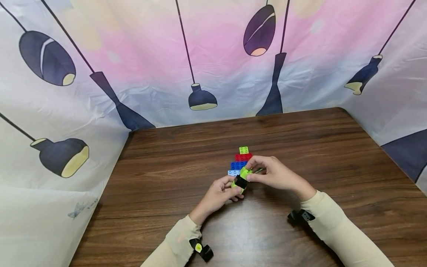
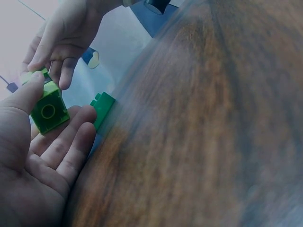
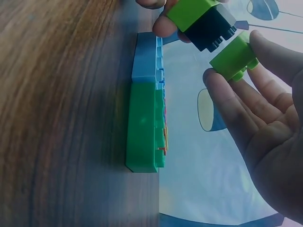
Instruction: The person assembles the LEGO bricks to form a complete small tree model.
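Note:
My left hand [image 1: 218, 194] grips a lime green building brick [image 3: 189, 13] with a black brick [image 3: 210, 27] joined to it. Thumb and fingers of my right hand [image 1: 275, 173] pinch another lime green brick [image 3: 234, 56], its studs facing away from the black one. In the right wrist view a narrow gap shows between these two. Just beyond the hands, rows of bricks lie on the table: lime [image 1: 244, 150], red [image 1: 242, 157], blue [image 1: 237, 165] and light blue [image 1: 232, 173]. A green brick [image 3: 142, 127] beside the light blue one is mostly hidden by my right hand in the head view.
The brown wood-grain table [image 1: 166, 207] spreads out around the hands. A fabric backdrop [image 1: 150, 55] printed with hanging lamps rises behind the table and along its sides. Each wrist carries a black strapped device, on the left [image 1: 201, 250] and on the right [image 1: 300, 216].

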{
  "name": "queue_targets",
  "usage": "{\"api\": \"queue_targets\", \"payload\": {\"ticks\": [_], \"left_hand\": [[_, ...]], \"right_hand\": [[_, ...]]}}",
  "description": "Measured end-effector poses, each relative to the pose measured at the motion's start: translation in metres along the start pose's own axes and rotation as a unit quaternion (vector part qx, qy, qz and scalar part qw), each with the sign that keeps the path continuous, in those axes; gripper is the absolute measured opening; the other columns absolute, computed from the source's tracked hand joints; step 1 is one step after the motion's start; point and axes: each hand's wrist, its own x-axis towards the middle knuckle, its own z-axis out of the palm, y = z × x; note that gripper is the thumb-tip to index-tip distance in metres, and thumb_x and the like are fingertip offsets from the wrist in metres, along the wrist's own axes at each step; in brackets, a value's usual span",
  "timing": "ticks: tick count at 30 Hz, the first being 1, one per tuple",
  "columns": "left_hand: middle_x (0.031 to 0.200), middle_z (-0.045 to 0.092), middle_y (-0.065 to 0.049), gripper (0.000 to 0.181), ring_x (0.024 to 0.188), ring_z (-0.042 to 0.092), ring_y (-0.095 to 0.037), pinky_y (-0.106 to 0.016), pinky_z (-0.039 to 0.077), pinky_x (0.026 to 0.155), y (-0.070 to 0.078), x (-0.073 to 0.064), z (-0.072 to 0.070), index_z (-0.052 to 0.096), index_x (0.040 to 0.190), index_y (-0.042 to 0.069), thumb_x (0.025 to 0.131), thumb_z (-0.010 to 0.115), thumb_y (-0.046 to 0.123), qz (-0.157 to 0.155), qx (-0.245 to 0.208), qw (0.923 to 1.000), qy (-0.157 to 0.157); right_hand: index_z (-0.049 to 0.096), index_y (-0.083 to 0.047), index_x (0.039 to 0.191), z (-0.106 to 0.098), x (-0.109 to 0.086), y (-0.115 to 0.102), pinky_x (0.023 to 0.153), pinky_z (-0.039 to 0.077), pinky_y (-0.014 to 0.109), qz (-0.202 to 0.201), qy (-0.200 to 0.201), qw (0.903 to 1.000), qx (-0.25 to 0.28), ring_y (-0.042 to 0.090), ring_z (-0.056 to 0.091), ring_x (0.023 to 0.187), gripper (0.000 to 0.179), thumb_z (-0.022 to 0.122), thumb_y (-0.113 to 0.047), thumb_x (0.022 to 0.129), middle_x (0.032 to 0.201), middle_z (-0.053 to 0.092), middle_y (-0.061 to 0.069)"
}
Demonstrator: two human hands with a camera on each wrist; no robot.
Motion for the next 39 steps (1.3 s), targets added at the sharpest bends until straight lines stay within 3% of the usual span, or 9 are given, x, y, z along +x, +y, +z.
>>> {"api": "queue_targets", "payload": {"ticks": [4, 11, 19, 39], "left_hand": [[0.11, 0.074, -0.03, 0.027, 0.09, 0.076, -0.015, -0.03, 0.062, 0.076, 0.0, 0.0, 0.0, 0.06, 0.126, -0.009, 0.106, 0.064, 0.009, -0.003, 0.002, 1.0, -0.001], [0.11, 0.072, -0.033, 0.028, 0.096, 0.076, -0.034, -0.032, 0.063, 0.078, -0.001, 0.0, 0.002, 0.059, 0.127, -0.011, 0.106, 0.063, 0.007, 0.0, 0.002, 1.0, -0.003], [0.11, 0.071, -0.035, 0.027, 0.092, 0.072, -0.012, -0.028, 0.061, 0.083, 0.0, 0.0, 0.003, 0.059, 0.125, -0.014, 0.106, 0.062, 0.006, 0.007, -0.011, 0.9999, -0.003], [0.107, 0.072, -0.035, 0.025, 0.094, 0.072, -0.009, -0.025, 0.059, 0.085, -0.003, 0.0, 0.001, 0.059, 0.122, -0.014, 0.107, 0.061, 0.006, 0.004, 0.002, 1.0, -0.002]], "right_hand": [[0.069, -0.012, 0.112, 0.001, -0.001, 0.001, 0.08, 0.062, 0.035, -0.002, -0.004, 1.0, -0.004, 0.017, 0.071, 0.096, 0.017, 0.078, -0.011, 0.097, 0.106, 0.075, -0.001], [0.069, -0.013, 0.112, 0.004, -0.001, 0.002, 0.082, 0.062, 0.035, 0.001, -0.01, 0.9999, -0.005, 0.018, 0.071, 0.098, 0.018, 0.078, -0.013, 0.097, 0.107, 0.074, -0.002], [0.071, -0.009, 0.111, 0.006, -0.001, 0.005, 0.079, 0.061, 0.036, -0.007, -0.003, 1.0, -0.006, 0.018, 0.071, 0.096, 0.016, 0.078, -0.012, 0.097, 0.106, 0.075, 0.001], [0.071, -0.006, 0.109, 0.011, 0.003, 0.01, 0.083, 0.062, 0.033, 0.006, -0.012, 0.9997, 0.022, 0.019, 0.073, 0.096, 0.016, 0.079, -0.011, 0.096, 0.106, 0.076, 0.005]]}}
